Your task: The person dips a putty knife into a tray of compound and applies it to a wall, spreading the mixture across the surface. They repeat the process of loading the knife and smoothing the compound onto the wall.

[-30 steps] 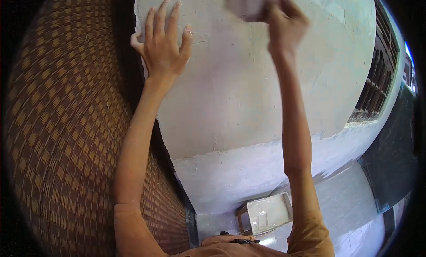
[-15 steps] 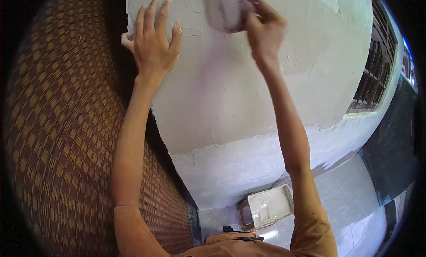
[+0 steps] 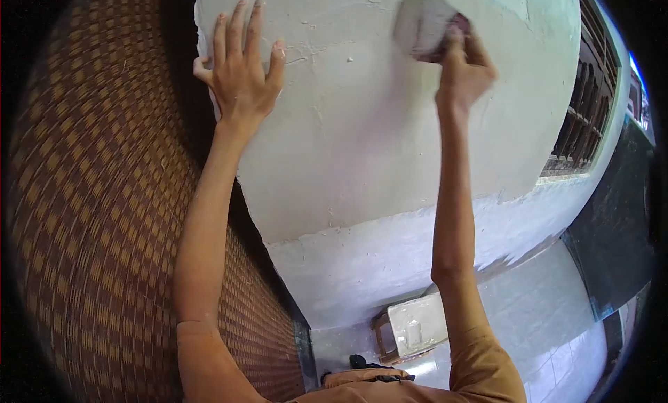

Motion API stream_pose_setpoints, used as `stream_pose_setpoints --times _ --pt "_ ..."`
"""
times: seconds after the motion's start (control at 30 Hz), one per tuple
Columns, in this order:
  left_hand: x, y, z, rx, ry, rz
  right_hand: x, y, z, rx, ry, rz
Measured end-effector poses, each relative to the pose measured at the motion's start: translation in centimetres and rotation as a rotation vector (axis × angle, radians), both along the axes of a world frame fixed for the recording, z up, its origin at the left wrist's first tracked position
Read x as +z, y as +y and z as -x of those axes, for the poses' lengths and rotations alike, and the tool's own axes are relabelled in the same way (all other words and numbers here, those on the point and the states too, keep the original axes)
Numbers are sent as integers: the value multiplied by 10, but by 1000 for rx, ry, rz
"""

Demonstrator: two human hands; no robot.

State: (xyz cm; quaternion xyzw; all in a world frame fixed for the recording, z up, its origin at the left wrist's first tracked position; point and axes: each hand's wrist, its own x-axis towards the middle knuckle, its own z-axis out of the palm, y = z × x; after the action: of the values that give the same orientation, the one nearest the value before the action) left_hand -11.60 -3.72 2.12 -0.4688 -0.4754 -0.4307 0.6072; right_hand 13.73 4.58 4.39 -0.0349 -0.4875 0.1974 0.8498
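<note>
My left hand lies spread against the wall near its ragged left edge, holding nothing. In my right hand is a putty scraper with a wide, whitish blade and a dark red grip; its outline is slightly blurred. The blade is at the wall's upper part, to the right of my left hand. Pale, damp-looking plaster coats the wall, with small ridges and crumbs on it. Below a rough line the surface is whiter.
A woven brown mat hangs along the left. On the floor below stands a small stool with a white plaster-smeared tray on top. A barred window is at the right, with a dark panel beneath it.
My right hand has moved to the right and slightly down across the wall with the scraper. My left hand stays at nearly the same spot.
</note>
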Motion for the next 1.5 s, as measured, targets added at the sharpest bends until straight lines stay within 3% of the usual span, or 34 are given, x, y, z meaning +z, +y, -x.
stream_pose_setpoints --times 0.23,0.3,0.4,0.43,0.5,0.53,0.6,0.63,0.67,0.73,0.8,0.9,0.93,1.0,1.07,1.13,1.2,1.27,1.3,1.4,1.47,1.5 --pt "0 -2 1 -6 -13 15 16 -18 60 12 -288 -211" --pt "-1 -3 2 61 -19 32 21 -11 52 -70 -337 66" --pt "1 -2 2 65 38 3 25 -12 15 70 -5 -46" --pt "0 -1 3 38 65 -35 24 -13 21 74 -6 -45" --pt "1 -5 3 34 40 -8 22 -16 40 151 -139 -68" --pt "1 -6 1 26 19 18 16 -18 50 24 -304 -38" --pt "0 -4 -2 17 22 15 6 -21 67 30 -379 -77" --pt "0 -6 -1 20 22 7 3 -11 56 -89 -272 -177" --pt "0 -5 0 21 22 4 0 -3 35 -155 -257 -45" --pt "-1 -2 -2 66 39 -21 -1 3 1 -97 -147 1" --pt "0 -3 -5 70 36 -31 1 0 -13 -127 140 -35" --pt "2 -3 -11 56 27 -33 -11 -2 23 -42 -94 -84" --pt "2 -3 -10 49 14 -29 -15 -29 39 -26 -256 121" --pt "0 3 -6 41 -27 -18 -25 -17 66 -92 -225 -133" --pt "0 3 0 -5 1 -47 -30 2 40 -177 -175 26" --pt "-1 1 3 26 15 -49 -25 5 6 -50 23 2" --pt "0 0 6 55 28 -47 -20 -7 -3 -78 116 34" --pt "0 2 4 29 20 -45 -23 -13 18 81 -57 -31" --pt "0 2 2 19 19 -44 -24 -15 37 -9 -133 -43" --pt "0 -1 -2 62 -22 -18 -28 -20 68 41 -242 -19" --pt "0 -1 1 32 3 -37 -24 6 41 -73 -142 50" --pt "-1 0 2 36 0 -42 -19 -4 22 52 -46 31"
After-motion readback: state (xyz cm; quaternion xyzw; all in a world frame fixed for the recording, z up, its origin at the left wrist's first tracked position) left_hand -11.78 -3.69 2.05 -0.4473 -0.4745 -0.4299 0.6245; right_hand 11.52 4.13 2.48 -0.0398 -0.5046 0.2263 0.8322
